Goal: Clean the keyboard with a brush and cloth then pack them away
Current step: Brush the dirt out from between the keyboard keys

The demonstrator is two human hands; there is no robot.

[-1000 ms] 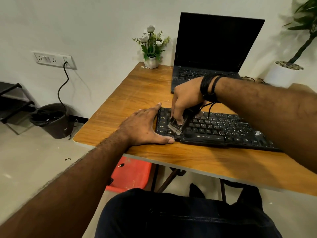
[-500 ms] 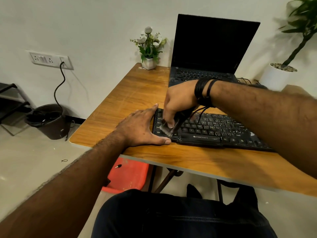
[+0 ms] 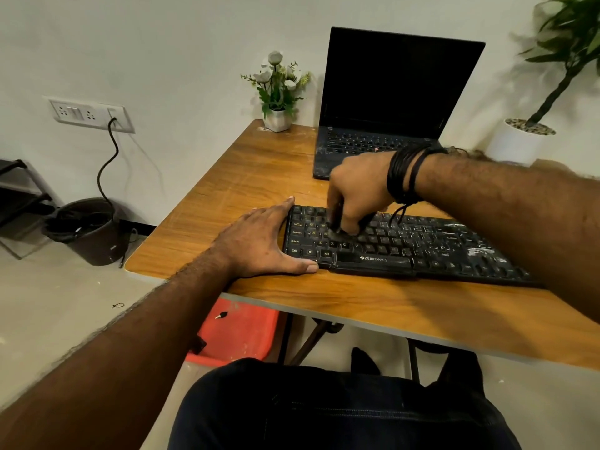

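Wooden table (image 3: pixel 259 177) carries everything. Open laptop (image 3: pixel 389 92), screen dark, stands at the far edge; small white flower pot (image 3: pixel 277 120) just left of it. Black keyboard (image 3: pixel 406 251) lies along the near edge, white smudges at its right end. Left hand (image 3: pixel 259 241) lies flat, fingers straight, against the keyboard's left end, thumb along its front edge. Right hand (image 3: pixel 355 193), fingers curled, grips the brush (image 3: pixel 337 227); brush tip, blurred, rests on the upper-left keys. Cloth not visible.
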